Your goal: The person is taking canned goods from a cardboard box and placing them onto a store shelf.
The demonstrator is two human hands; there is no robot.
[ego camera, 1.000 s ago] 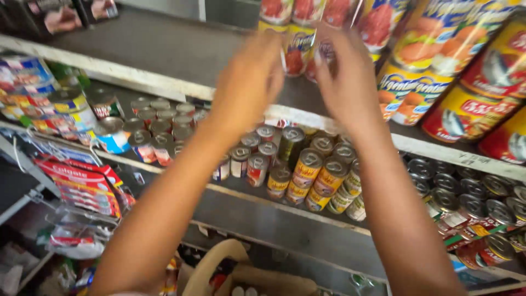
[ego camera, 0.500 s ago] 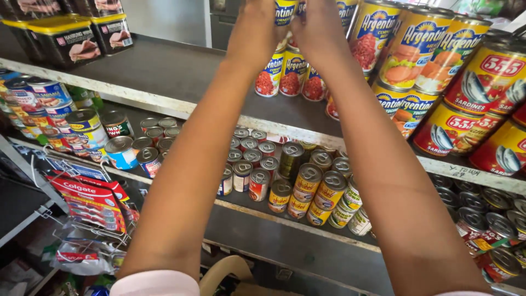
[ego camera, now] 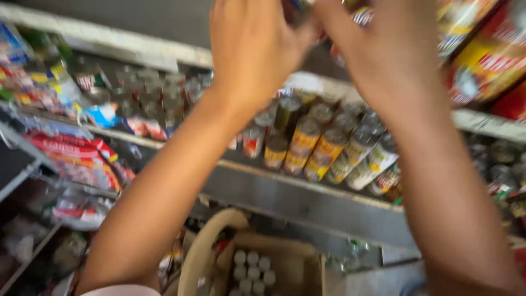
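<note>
Both my arms reach up to the top shelf. My left hand (ego camera: 252, 49) and my right hand (ego camera: 386, 52) are raised side by side, backs toward me, fingertips meeting at the top edge of the view. A bit of a small red and white can (ego camera: 361, 16) shows between them; blur and the frame edge hide the fingers, so I cannot tell what they hold. Large red and yellow cans (ego camera: 487, 60) stand just right of my right hand.
On the middle shelf (ego camera: 307, 197) stand rows of labelled tins (ego camera: 323, 148) and smaller tins (ego camera: 148, 98). Red packets (ego camera: 71, 159) hang at the left. Below, a cardboard box (ego camera: 307, 274) holds several small cans (ego camera: 249, 271).
The view has tilted down and blurred; my hands now sit closer and larger at the top edge, still up at the top shelf's cans.
</note>
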